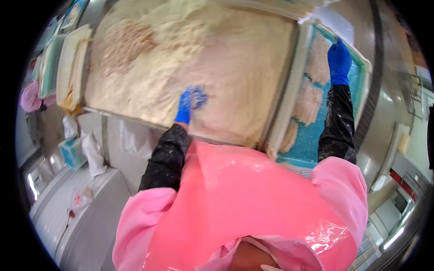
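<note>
My left hand (192,100), in a blue glove with pale powder on its fingers, is low over the wide tray of flour-like powder (244,67). Its fingers look loosely apart and somewhat blurred, with nothing visible in them. At the right, my right hand (339,58), also gloved in blue, reaches to the far end of a tray lined with teal sheeting (312,135). Those fingers are pressed together, and what they hold, if anything, is hidden. Beside them, pale coated pieces (308,99) lie in rows along the tray's left side.
A heap of pinkish pieces (129,43) sits in the powder at the far left. A pale bin (74,63) stands beyond the table's left end. Below it are a metal-coloured cabinet (86,212) and a teal-and-white package (72,152). A metal counter (391,99) runs along the right.
</note>
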`<action>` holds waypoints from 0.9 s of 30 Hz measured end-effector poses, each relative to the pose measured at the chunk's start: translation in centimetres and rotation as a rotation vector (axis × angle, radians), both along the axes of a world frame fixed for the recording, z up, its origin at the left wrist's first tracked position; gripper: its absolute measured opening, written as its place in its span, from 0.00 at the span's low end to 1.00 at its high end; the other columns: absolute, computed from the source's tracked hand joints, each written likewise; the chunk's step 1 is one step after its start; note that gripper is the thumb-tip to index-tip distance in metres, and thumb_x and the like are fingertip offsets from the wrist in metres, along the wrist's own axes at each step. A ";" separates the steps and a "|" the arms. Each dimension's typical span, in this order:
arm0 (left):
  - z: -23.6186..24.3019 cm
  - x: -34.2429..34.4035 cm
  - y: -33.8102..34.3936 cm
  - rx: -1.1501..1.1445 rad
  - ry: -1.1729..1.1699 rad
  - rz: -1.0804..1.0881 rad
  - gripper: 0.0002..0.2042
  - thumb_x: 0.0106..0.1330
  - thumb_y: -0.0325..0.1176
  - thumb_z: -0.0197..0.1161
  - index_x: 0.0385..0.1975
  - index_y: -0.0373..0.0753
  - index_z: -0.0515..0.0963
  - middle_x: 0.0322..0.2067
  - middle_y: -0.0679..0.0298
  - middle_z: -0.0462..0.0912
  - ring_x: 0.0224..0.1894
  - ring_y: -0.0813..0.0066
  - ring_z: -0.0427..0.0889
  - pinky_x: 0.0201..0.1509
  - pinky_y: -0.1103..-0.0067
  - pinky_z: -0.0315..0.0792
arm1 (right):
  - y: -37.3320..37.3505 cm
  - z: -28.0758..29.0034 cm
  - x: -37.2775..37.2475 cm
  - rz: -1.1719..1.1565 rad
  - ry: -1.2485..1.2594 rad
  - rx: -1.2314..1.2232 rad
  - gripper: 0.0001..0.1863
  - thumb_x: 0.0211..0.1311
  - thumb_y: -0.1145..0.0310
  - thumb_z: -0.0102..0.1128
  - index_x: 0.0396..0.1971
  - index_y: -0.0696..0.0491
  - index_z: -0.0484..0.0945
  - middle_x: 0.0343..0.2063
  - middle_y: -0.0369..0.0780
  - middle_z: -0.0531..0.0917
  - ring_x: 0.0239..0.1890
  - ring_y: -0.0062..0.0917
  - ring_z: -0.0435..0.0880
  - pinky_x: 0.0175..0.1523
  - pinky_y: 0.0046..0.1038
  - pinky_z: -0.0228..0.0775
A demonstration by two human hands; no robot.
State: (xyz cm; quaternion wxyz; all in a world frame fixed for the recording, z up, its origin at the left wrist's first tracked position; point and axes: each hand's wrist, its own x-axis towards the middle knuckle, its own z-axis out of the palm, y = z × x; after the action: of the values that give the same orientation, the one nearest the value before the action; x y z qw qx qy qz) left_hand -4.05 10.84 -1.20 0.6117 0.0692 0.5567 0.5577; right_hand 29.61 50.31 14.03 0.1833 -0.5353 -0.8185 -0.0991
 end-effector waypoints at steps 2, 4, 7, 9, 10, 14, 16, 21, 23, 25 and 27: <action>0.7 0.4 0.1 -0.001 0.119 -0.028 0.21 0.68 0.46 0.41 0.50 0.36 0.69 0.38 0.59 0.80 0.34 0.72 0.79 0.32 0.81 0.71 | -2.7 -2.3 -7.3 0.402 0.465 -0.260 0.17 0.58 0.77 0.42 0.45 0.56 0.75 0.39 0.47 0.80 0.42 0.33 0.80 0.48 0.29 0.69; 0.8 -0.1 -0.3 -0.049 -0.032 -0.003 0.20 0.67 0.44 0.43 0.51 0.38 0.69 0.39 0.60 0.80 0.36 0.71 0.80 0.33 0.80 0.71 | -6.7 -4.9 -15.6 0.751 0.563 -0.594 0.19 0.56 0.82 0.41 0.46 0.58 0.74 0.46 0.44 0.78 0.49 0.30 0.76 0.52 0.25 0.65; 1.7 -0.8 0.0 -0.104 -0.162 -0.018 0.20 0.66 0.44 0.43 0.53 0.40 0.68 0.40 0.60 0.80 0.37 0.69 0.80 0.35 0.76 0.72 | -7.7 -13.3 -24.6 0.707 0.663 -0.534 0.19 0.56 0.67 0.51 0.48 0.55 0.73 0.45 0.49 0.77 0.49 0.38 0.75 0.54 0.31 0.65; 1.6 -1.9 -1.1 -0.086 -0.071 -0.066 0.20 0.66 0.43 0.44 0.53 0.40 0.67 0.40 0.60 0.79 0.38 0.69 0.80 0.35 0.77 0.72 | -8.4 -16.4 -28.8 0.493 0.686 -0.394 0.23 0.56 0.61 0.54 0.50 0.57 0.71 0.48 0.49 0.75 0.52 0.39 0.73 0.57 0.32 0.62; 1.8 -2.6 -1.9 -0.078 -0.030 -0.090 0.20 0.66 0.42 0.45 0.54 0.39 0.67 0.41 0.59 0.79 0.38 0.68 0.80 0.35 0.77 0.72 | -9.2 -17.0 -29.6 0.495 0.576 -0.515 0.25 0.56 0.58 0.55 0.50 0.58 0.70 0.49 0.49 0.74 0.52 0.39 0.72 0.58 0.32 0.62; 1.0 -6.8 -5.4 0.016 0.038 -0.119 0.18 0.66 0.38 0.48 0.53 0.39 0.68 0.42 0.59 0.79 0.38 0.69 0.80 0.36 0.78 0.73 | -13.2 -18.5 -29.4 0.567 0.293 -0.959 0.30 0.53 0.52 0.58 0.52 0.58 0.70 0.52 0.49 0.72 0.55 0.38 0.70 0.59 0.32 0.60; -0.1 -8.5 -6.7 -0.003 -0.012 -0.093 0.19 0.66 0.41 0.47 0.53 0.38 0.68 0.41 0.57 0.79 0.40 0.67 0.80 0.42 0.78 0.72 | -15.7 -17.1 -28.2 0.642 0.443 -1.173 0.26 0.55 0.55 0.57 0.49 0.57 0.71 0.48 0.47 0.75 0.53 0.35 0.72 0.59 0.30 0.60; 0.9 -10.8 -6.0 0.081 -0.257 -0.081 0.22 0.67 0.45 0.44 0.55 0.37 0.66 0.45 0.54 0.76 0.44 0.64 0.78 0.46 0.75 0.71 | -13.9 -8.5 -29.3 0.289 0.637 -1.448 0.16 0.62 0.59 0.50 0.44 0.53 0.76 0.36 0.38 0.79 0.33 0.20 0.78 0.36 0.23 0.71; 0.9 -11.2 -6.1 0.100 -0.295 -0.115 0.22 0.67 0.45 0.44 0.55 0.37 0.65 0.46 0.54 0.75 0.45 0.64 0.77 0.47 0.75 0.71 | -12.1 -7.6 -28.9 0.409 0.758 -1.721 0.18 0.61 0.55 0.50 0.44 0.51 0.76 0.31 0.34 0.80 0.28 0.16 0.75 0.29 0.19 0.67; 0.9 -11.4 -5.6 0.097 -0.317 -0.162 0.23 0.68 0.45 0.43 0.55 0.37 0.64 0.47 0.54 0.74 0.47 0.64 0.76 0.48 0.75 0.70 | -11.6 -9.7 -28.0 0.362 0.670 -1.461 0.18 0.62 0.55 0.49 0.45 0.51 0.75 0.31 0.35 0.80 0.29 0.17 0.74 0.31 0.20 0.67; 0.9 -11.4 -5.7 0.082 -0.368 -0.157 0.23 0.68 0.45 0.44 0.56 0.37 0.64 0.47 0.54 0.74 0.47 0.64 0.76 0.48 0.75 0.70 | -11.5 -10.5 -27.4 0.346 0.632 -1.374 0.20 0.62 0.56 0.49 0.48 0.52 0.74 0.34 0.36 0.79 0.33 0.18 0.75 0.35 0.21 0.68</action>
State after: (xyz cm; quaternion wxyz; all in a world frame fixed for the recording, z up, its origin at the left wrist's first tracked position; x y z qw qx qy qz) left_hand -15.49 5.11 -0.25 0.7414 0.0342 0.4052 0.5338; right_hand 2.19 38.76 3.51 0.0478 -0.3962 -0.6773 0.6181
